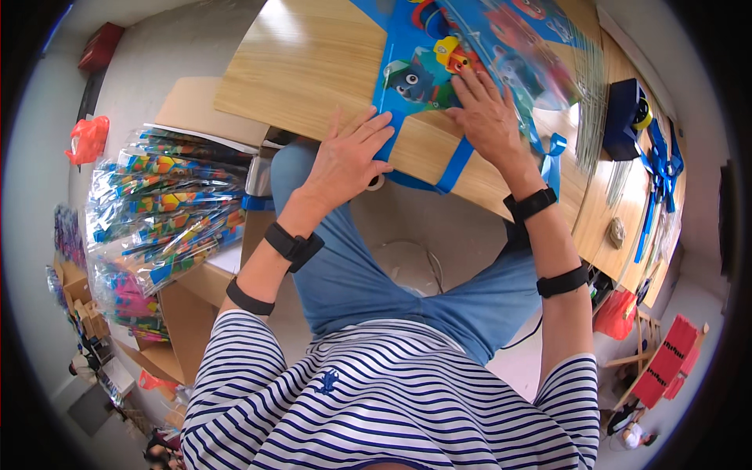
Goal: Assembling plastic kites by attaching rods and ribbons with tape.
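A blue printed sheet or flat bag with cartoon animal figures lies on the wooden table, and blue straps run from its near side over the table edge. My left hand rests at the sheet's near left corner, fingers spread over the blue edge. Flat on the print, my right hand has its fingers stretched out. Beside it, a shiny clear plastic layer with cartoon prints covers the right part, partly blurred. Neither hand grips anything.
At the left, a cardboard box stands by a big bundle of plastic-wrapped printed bags. On the table's right are a dark blue box, blue ribbons and a small stone-like lump. A red plastic bag hangs below.
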`<state>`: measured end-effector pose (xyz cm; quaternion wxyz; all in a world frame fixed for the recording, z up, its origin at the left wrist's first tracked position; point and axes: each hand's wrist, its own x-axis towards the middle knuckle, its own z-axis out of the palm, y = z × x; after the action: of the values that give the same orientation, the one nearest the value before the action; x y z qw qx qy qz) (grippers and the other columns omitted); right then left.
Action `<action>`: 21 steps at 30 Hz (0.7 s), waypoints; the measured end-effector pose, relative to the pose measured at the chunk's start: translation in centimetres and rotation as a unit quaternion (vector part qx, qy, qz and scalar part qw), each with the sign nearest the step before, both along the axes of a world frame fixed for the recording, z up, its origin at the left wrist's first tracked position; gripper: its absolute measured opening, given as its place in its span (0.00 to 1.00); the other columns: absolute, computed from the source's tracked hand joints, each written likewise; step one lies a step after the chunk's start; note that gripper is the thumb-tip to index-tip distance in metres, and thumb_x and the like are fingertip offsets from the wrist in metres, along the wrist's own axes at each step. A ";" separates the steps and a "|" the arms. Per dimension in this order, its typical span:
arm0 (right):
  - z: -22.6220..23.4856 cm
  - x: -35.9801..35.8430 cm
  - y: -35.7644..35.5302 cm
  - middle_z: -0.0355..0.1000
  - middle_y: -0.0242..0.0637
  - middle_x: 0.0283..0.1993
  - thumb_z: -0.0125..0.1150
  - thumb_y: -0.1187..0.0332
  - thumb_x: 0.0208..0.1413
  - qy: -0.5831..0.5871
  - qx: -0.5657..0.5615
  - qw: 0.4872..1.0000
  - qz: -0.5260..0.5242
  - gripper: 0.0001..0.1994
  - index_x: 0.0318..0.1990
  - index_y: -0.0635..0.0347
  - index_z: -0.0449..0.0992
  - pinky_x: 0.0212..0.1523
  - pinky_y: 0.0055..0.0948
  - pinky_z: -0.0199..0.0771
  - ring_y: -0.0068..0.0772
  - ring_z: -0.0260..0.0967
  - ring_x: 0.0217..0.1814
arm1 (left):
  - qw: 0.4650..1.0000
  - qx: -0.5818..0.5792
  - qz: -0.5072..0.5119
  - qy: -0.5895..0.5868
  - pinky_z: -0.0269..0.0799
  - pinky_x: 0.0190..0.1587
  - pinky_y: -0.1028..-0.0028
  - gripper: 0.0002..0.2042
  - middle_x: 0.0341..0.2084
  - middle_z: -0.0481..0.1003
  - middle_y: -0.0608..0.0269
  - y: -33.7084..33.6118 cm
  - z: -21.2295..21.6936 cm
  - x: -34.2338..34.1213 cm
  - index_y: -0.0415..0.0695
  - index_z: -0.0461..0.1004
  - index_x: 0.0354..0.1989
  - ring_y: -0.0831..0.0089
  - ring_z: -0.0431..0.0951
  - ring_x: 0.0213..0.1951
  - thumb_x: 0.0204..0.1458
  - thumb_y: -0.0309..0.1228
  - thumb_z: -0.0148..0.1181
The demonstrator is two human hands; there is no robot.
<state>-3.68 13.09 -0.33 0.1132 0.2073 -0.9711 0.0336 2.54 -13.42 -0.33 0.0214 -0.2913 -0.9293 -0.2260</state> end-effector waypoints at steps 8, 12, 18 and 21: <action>0.3 2.7 0.5 0.59 0.43 0.68 0.59 0.54 0.57 -0.039 0.036 0.994 -0.096 0.31 0.63 0.64 0.64 0.64 0.62 0.53 0.52 0.55 0.68 | 0.998 -0.012 0.055 -0.006 0.36 0.69 0.40 0.30 0.65 0.63 0.65 0.9 0.1 2.2 0.42 0.70 0.57 0.63 0.56 0.69 0.43 0.38 0.68; 0.5 3.6 0.0 0.63 0.44 0.64 0.62 0.57 0.55 -0.011 0.052 0.992 -0.114 0.29 0.59 0.67 0.67 0.63 0.58 0.56 0.53 0.58 0.65 | 0.997 -0.005 0.069 -0.022 0.35 0.68 0.40 0.30 0.65 0.62 0.66 0.9 0.2 2.9 0.42 0.71 0.57 0.64 0.55 0.69 0.43 0.38 0.69; 1.7 2.5 -2.1 0.73 0.41 0.49 0.66 0.70 0.48 -0.006 -0.160 0.987 -0.032 0.15 0.44 0.64 0.77 0.54 0.43 0.66 0.48 0.66 0.56 | 0.997 -0.005 0.063 -0.040 0.37 0.68 0.41 0.32 0.65 0.62 0.67 0.3 0.7 3.4 0.43 0.71 0.57 0.64 0.55 0.69 0.40 0.36 0.71; 1.8 1.6 -4.5 0.75 0.43 0.41 0.65 0.75 0.46 -0.129 -0.332 0.934 -0.017 0.11 0.39 0.63 0.79 0.47 0.37 0.71 0.46 0.72 0.46 | 0.997 -0.006 0.062 -0.047 0.38 0.68 0.41 0.32 0.65 0.62 0.67 0.1 0.8 3.5 0.43 0.71 0.56 0.64 0.55 0.69 0.38 0.36 0.72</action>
<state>-2.09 8.58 1.46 0.0496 0.1351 -0.9144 0.3783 6.08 -13.34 0.44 -0.0096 -0.2225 -0.9468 -0.2322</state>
